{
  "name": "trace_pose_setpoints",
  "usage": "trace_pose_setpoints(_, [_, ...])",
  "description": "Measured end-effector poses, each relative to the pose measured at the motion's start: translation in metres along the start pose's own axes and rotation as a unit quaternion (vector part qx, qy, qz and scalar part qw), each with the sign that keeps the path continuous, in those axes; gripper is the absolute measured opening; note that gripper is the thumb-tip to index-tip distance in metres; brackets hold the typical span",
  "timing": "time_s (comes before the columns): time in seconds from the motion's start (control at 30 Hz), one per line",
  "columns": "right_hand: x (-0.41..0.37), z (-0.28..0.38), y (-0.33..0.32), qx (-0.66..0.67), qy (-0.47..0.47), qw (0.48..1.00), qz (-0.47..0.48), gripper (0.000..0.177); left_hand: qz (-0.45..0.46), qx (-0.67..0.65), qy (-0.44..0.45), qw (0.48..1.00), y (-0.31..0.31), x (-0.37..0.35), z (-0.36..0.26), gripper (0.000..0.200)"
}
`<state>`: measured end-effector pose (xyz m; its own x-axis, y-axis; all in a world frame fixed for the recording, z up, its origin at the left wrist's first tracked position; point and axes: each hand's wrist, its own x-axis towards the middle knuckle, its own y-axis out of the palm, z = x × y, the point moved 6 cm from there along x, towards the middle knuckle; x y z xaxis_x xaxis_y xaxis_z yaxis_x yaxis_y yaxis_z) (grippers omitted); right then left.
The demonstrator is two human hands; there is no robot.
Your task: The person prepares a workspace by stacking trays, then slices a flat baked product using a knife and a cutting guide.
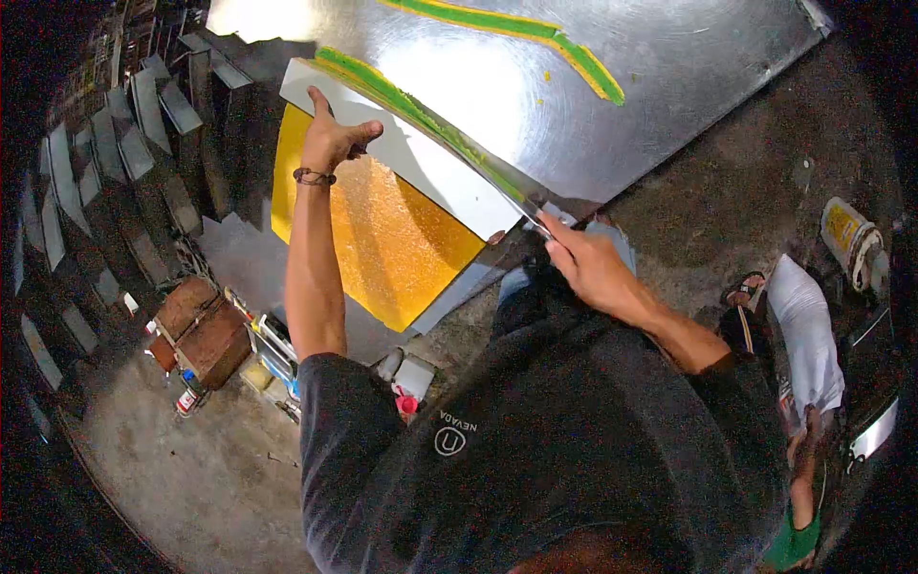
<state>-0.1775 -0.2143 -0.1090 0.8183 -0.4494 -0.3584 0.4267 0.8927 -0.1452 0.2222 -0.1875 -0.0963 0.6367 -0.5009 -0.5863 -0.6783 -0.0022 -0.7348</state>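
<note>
My left hand (337,139) lies on a white board (406,158), thumb and fingers apart. The board partly covers a glossy yellow-orange slab (382,249). In my right hand (598,273) is the handle of a long-bladed knife (533,212). Its blade runs along the board's far edge, beside a narrow green strip with yellow edging (382,88). A second green and yellow strip (579,62) lies apart on the shiny metal table (660,124), with small yellow crumbs near it. How deep the blade sits is hard to see.
Several metal strips (143,110) stand stacked at the left. On the floor are a brown box (203,330), a red and white bottle (189,394) and a pink item (407,405). Another person's foot (743,287), a white sack-like item (803,325) and a bucket (849,239) appear at right.
</note>
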Motion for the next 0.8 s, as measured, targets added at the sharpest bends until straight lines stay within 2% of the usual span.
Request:
trace_pose_setpoints(0.1, [-0.017,-0.007,-0.007,0.016,-0.008,1.0,0.005,0.045,-0.008,0.006,0.002,1.0,0.0,0.001,-0.004,0.139])
trace_pose_setpoints(0.2, [-0.004,-0.019,0.005,-0.01,0.052,0.997,0.063,0.043,-0.002,0.035,-0.032,0.999,0.005,-0.003,0.0,0.137])
trace_pose_setpoints(0.27, [-0.006,-0.026,0.007,-0.001,0.038,0.999,0.031,0.043,0.002,-0.012,-0.002,1.0,0.002,0.002,0.003,0.137])
trace_pose_setpoints(0.33, [-0.029,-0.025,0.001,0.013,-0.006,1.0,-0.012,0.043,0.0,-0.004,-0.012,1.0,0.001,0.002,0.007,0.136])
trace_pose_setpoints(0.43, [-0.033,-0.033,0.001,0.016,-0.03,0.999,-0.006,0.043,-0.005,-0.005,-0.011,1.0,0.002,0.008,0.011,0.137])
trace_pose_setpoints(0.47, [-0.029,-0.033,0.003,0.016,-0.026,1.0,-0.004,0.043,-0.002,0.007,-0.006,1.0,0.002,0.011,0.015,0.138])
trace_pose_setpoints(0.53, [-0.007,-0.044,0.013,0.008,0.072,0.995,0.067,0.047,-0.003,0.017,0.001,1.0,0.003,0.009,0.014,0.138])
trace_pose_setpoints(0.57, [-0.01,-0.05,0.012,0.006,0.067,0.996,0.064,0.047,-0.005,0.022,-0.004,1.0,0.001,0.008,0.011,0.139])
trace_pose_setpoints(0.63, [-0.044,-0.062,0.007,0.015,-0.014,1.0,0.0,0.048,-0.001,0.029,-0.012,0.999,0.0,0.006,0.011,0.139])
trace_pose_setpoints(0.73, [-0.099,-0.083,-0.015,-0.03,0.016,0.999,0.021,0.045,-0.005,0.043,-0.004,0.999,0.001,0.003,0.005,0.137])
trace_pose_setpoints(0.8, [-0.107,-0.073,-0.029,-0.021,0.029,0.999,0.028,0.046,-0.002,0.017,-0.008,1.0,0.001,-0.005,-0.005,0.136])
